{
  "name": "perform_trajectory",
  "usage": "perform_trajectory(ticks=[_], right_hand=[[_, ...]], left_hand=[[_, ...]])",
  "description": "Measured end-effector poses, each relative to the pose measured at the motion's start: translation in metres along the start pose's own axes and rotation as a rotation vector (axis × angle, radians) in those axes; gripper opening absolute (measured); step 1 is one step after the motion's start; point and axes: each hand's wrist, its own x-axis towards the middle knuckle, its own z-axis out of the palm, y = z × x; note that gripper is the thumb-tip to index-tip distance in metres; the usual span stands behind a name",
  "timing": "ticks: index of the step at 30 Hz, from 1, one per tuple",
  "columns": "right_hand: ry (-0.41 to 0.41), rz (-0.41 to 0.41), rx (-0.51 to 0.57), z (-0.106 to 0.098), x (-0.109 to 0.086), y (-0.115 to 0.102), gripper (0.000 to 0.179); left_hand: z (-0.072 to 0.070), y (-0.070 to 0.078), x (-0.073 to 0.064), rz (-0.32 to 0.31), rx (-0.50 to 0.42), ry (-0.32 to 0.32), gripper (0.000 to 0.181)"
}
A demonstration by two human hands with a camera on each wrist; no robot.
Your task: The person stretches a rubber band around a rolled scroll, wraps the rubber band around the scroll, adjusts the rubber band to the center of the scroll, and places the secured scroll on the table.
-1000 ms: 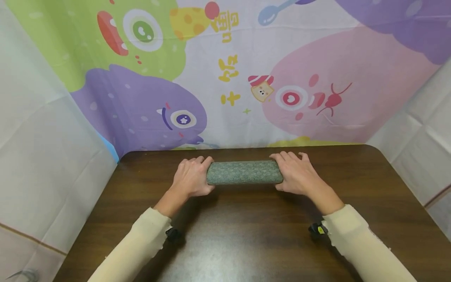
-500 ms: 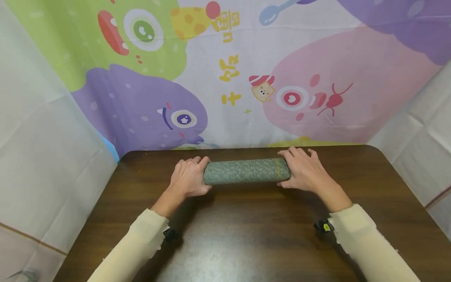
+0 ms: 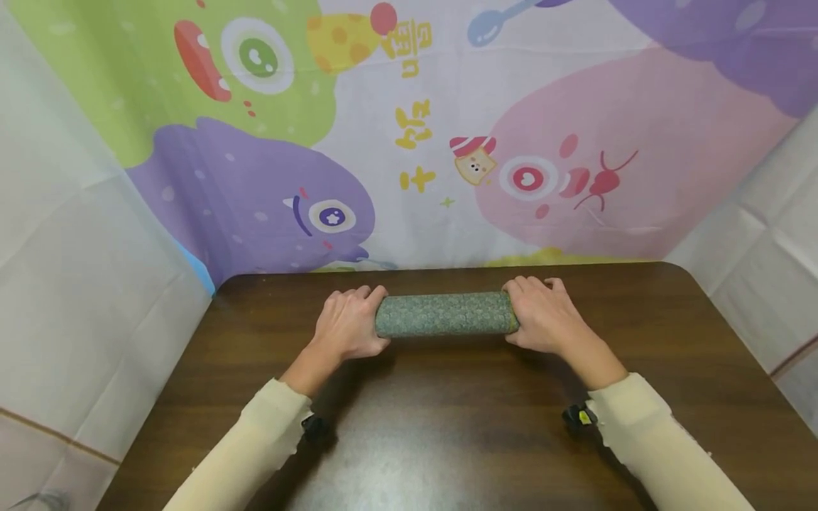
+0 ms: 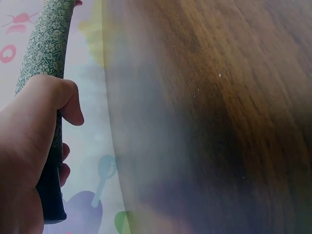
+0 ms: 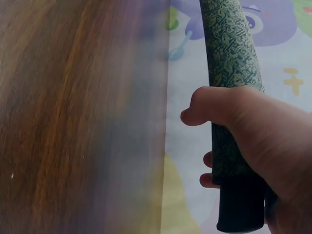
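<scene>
A long case-like object, covered in green leafy patterned material, is held crosswise near the table's far edge. Dark ends show in both wrist views, at the patterned body and the dark end. Its kind cannot be told. My left hand grips the left end, thumb over the near side and fingers behind. On the right end my right hand grips likewise, beside a thin yellow line. Palms and fingers hide parts of both ends. Shadows beneath suggest that it is lifted off the wood.
Dark brown wooden tabletop lies below the hands. A cartoon-printed cloth hangs right behind the table's far edge. White sheets stand along the left and right sides.
Half a second ago my hands stood farther apart, with the right one higher and more yellow line showing. Since then they have come closer together, and the object has dipped slightly and levelled.
</scene>
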Motion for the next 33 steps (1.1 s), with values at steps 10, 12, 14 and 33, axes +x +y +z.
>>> perform_trajectory(ticks=[10, 12, 14, 33], right_hand=[[-0.003, -0.015, -0.031, -0.001, 0.005, -0.01, 0.084], [-0.024, -0.028, -0.033, 0.0, 0.006, -0.015, 0.083], [-0.043, -0.031, -0.038, 0.0, 0.007, -0.019, 0.083], [-0.023, 0.011, 0.048, -0.006, 0.004, -0.005, 0.093]], left_hand=[[0.0, 0.005, 0.004, -0.007, -0.006, -0.018, 0.071], [0.0, 0.008, 0.005, 0.001, -0.007, -0.026, 0.071], [0.0, 0.01, 0.006, 0.011, -0.001, -0.025, 0.07], [0.0, 0.005, 0.005, -0.019, 0.011, -0.023, 0.072]])
